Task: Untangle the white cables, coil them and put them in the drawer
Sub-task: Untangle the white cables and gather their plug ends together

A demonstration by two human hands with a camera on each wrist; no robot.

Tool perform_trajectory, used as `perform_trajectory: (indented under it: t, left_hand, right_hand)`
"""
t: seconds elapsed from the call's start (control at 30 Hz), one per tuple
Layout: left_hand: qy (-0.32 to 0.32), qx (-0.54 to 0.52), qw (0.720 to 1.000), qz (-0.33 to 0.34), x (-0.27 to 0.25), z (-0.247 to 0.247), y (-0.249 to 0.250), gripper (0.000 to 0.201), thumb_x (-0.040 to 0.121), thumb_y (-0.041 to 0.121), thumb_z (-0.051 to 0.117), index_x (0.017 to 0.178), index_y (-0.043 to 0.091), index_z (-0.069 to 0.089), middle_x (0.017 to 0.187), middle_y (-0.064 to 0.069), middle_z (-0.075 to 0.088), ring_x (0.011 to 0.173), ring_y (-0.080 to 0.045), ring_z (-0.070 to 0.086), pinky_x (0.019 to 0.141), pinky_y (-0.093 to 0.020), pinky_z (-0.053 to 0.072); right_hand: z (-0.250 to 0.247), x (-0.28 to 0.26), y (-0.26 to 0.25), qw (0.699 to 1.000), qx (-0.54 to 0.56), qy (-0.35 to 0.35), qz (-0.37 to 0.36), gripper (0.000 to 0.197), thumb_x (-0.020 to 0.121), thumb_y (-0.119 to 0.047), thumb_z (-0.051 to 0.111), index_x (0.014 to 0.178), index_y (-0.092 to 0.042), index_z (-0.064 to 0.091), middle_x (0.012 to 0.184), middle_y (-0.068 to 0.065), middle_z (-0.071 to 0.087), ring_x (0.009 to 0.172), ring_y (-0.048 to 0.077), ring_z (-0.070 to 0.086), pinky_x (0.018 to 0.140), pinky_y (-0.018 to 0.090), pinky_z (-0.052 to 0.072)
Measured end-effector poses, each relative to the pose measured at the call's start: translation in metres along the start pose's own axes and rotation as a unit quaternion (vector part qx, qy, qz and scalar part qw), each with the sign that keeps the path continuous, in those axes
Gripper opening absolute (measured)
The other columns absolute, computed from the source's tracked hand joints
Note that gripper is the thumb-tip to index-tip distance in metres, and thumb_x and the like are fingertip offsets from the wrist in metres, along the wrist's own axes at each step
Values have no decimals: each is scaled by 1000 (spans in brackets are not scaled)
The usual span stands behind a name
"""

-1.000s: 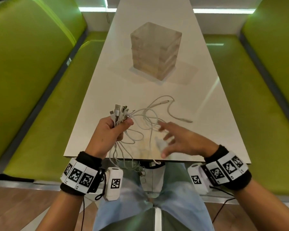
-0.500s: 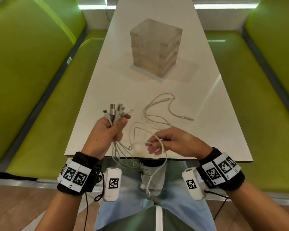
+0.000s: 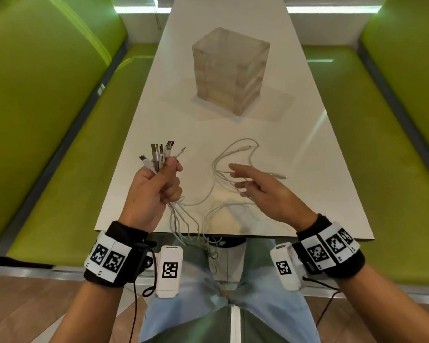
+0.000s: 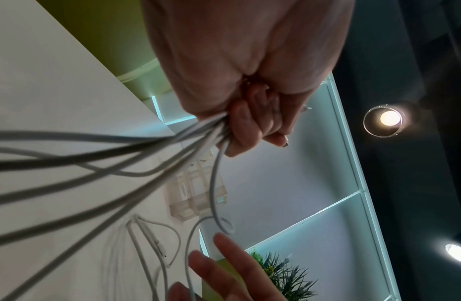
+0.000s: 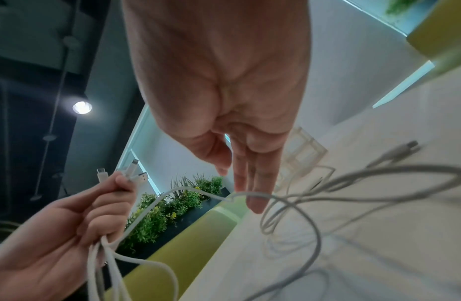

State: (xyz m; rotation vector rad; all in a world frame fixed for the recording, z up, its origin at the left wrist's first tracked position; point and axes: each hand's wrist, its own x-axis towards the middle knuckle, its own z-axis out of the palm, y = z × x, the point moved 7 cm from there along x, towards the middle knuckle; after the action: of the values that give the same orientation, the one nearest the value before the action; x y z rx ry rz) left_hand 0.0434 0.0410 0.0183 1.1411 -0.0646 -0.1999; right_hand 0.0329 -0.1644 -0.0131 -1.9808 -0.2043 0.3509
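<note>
My left hand point(image 3: 156, 184) grips a bunch of white cables point(image 3: 160, 155) just below their plugs, which stick up above the fist; the wrist views show the same fist point(image 4: 247, 126) point(image 5: 77, 220) round the strands. The cables trail down off the table's near edge toward my lap point(image 3: 196, 233) and loop out across the table point(image 3: 233, 154). My right hand point(image 3: 255, 186) hovers over those loops with fingers point(image 5: 252, 183) straight and spread, holding nothing. A clear plastic drawer unit point(image 3: 230, 70) stands at mid-table, drawers shut.
The narrow white table point(image 3: 159, 115) runs away from me between two green upholstered benches point(image 3: 67, 149) point(image 3: 372, 134). A loose plug end point(image 3: 279, 176) lies right of the loops. Green plants point(image 5: 173, 205) stand beyond the bench.
My right hand let go of the strand it was pinching near the table edge and moved forward with fingers spread. The left hand lifted its bunch slightly.
</note>
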Motion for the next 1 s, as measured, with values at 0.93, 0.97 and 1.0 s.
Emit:
perform_trajectory:
  t: [0.93,0.97,1.0]
  left_hand:
    - [-8,-54,997,-51,3,17,-7,15,86,18,43,90,9,54,59,4,45,48,-8,32,49,-22,29]
    - [-9,-46,998,-51,3,18,-7,14,87,18,43,90,9,54,60,4,47,49,-8,32,50,-22,30]
    - [-8,-40,998,-49,4,18,-7,13,89,18,43,89,10,54,61,4,48,50,-8,33,50,-21,31]
  right_hand:
    - [-78,33,54,924,-348,75,141,32,84,-11,65,115,-10,62,114,15,55,101,29,57,84,27,41]
    - [-79,34,63,916,-360,68,164,29,82,-13,68,110,-9,63,112,17,55,100,32,58,83,32,44]
    - [-80,34,68,913,-365,72,167,24,82,-14,67,104,-7,63,108,18,56,97,33,58,80,34,46]
